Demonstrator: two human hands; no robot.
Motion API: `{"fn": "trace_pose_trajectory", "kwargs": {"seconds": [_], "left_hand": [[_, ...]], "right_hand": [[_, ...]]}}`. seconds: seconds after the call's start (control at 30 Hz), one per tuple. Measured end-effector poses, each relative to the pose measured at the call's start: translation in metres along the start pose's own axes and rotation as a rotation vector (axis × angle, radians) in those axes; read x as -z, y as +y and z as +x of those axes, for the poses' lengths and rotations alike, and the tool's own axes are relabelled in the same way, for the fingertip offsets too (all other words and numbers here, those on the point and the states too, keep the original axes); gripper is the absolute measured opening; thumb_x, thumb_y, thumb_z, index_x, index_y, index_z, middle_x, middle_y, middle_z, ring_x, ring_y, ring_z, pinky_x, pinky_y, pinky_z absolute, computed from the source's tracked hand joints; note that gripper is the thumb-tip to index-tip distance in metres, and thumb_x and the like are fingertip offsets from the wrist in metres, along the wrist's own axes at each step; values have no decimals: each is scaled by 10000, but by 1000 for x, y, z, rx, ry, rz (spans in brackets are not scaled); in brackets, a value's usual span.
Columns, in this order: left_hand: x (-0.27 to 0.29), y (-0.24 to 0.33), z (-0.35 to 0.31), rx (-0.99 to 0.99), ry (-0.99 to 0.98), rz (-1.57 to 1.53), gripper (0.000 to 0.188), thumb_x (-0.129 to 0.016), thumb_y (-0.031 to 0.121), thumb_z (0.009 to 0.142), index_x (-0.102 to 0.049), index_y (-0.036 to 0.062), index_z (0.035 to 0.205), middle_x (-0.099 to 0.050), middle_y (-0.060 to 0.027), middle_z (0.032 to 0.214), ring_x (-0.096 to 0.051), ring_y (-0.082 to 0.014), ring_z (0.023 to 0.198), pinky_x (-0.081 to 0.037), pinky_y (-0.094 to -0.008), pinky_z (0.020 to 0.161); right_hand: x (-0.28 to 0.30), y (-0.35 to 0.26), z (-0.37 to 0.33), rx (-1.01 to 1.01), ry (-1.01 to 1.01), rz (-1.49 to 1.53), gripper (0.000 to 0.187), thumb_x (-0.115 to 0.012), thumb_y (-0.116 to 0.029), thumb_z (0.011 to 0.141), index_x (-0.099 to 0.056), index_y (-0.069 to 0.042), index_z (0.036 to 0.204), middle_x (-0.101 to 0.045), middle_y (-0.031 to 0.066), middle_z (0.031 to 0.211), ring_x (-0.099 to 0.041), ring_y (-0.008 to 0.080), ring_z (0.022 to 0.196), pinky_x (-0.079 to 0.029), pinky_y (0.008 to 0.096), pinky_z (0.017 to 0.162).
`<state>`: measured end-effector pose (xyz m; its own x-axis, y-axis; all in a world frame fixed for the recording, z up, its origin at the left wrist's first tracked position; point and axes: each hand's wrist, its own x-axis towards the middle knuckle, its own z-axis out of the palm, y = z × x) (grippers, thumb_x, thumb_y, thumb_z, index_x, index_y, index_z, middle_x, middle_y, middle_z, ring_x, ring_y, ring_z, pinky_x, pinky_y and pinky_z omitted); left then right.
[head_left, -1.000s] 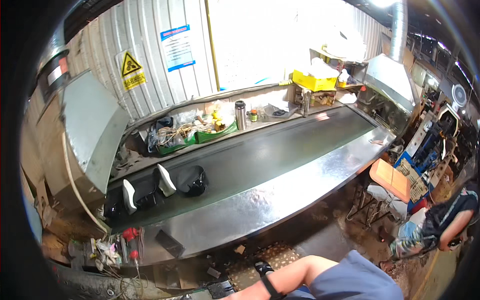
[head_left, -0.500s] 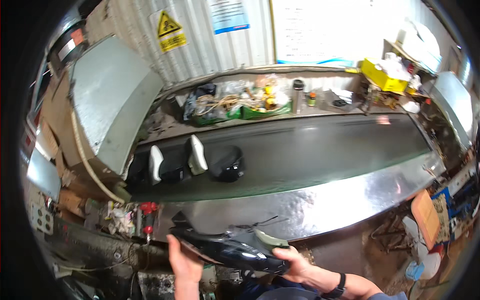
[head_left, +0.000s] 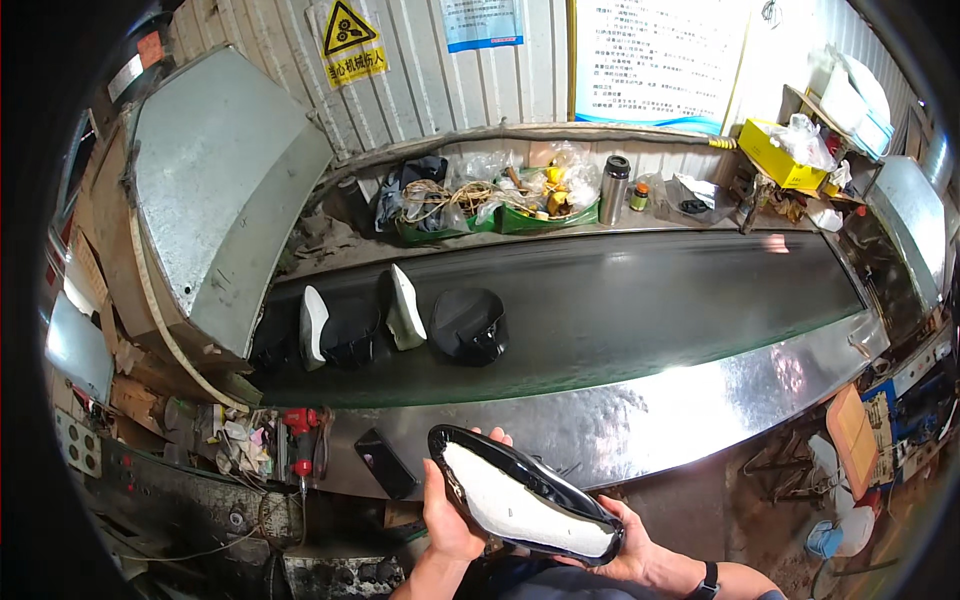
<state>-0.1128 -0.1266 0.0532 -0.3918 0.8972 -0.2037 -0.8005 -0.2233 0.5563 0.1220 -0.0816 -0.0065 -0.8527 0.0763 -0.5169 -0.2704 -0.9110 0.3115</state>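
Dark conveyor belt (head_left: 640, 300), the reference for all positions, with a bare metal strip (head_left: 560, 425) along its near edge and a grey hood (head_left: 210, 160) at its left end. On the near side of the belt, a black shoe (head_left: 525, 505) is held aslant in the air, its white underside turned up. The left hand (head_left: 452, 525) supports its left end, thumb at the rim and fingertips showing behind; the right hand (head_left: 630, 545) is closed around its right end. The left palm is partly hidden, so the firmness of that hold cannot be told. The shoe is probably fairly light and stiff lengthwise; its glossy sides are likely slippery and easily scuffed, favouring a hold at both ends, clear of the white face. Smaller items: black shoe pieces (head_left: 470, 327) and white soles (head_left: 405, 310) on the belt's left half; a dark phone (head_left: 387, 463) on the strip, near the belt's left end.
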Motion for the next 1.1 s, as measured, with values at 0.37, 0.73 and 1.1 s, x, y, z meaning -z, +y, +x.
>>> {"fn": "trace_pose_trajectory", "kwargs": {"seconds": [0.37,0.73,1.1], "left_hand": [[52,-24,50,-99,592,5,489,-399,507,1041,-627,94,1173,-672,-47,1088,-656,-265,980,-541,-397,878],[40,-61,29,217,52,53,297,-492,220,1037,-565,33,1256,-618,-94,1246,-565,-254,1191,-402,-452,1071],[144,-33,-69,192,420,703,532,-687,155,949,-490,-51,1398,-599,-185,1332,-626,-225,1165,-514,-308,989]], "right_hand": [[-27,8,5,414,83,-489,633,-619,-365,943,-429,-19,1438,-587,181,1344,-626,336,1159,-499,507,1025],[10,-33,-7,345,64,-171,640,-633,-392,907,-477,-22,1405,-537,222,1388,-533,402,1250,-424,574,1070],[38,-198,-99,910,300,-503,473,-703,-332,826,-650,-24,1180,-693,136,1077,-678,234,956,-565,372,854]]}}
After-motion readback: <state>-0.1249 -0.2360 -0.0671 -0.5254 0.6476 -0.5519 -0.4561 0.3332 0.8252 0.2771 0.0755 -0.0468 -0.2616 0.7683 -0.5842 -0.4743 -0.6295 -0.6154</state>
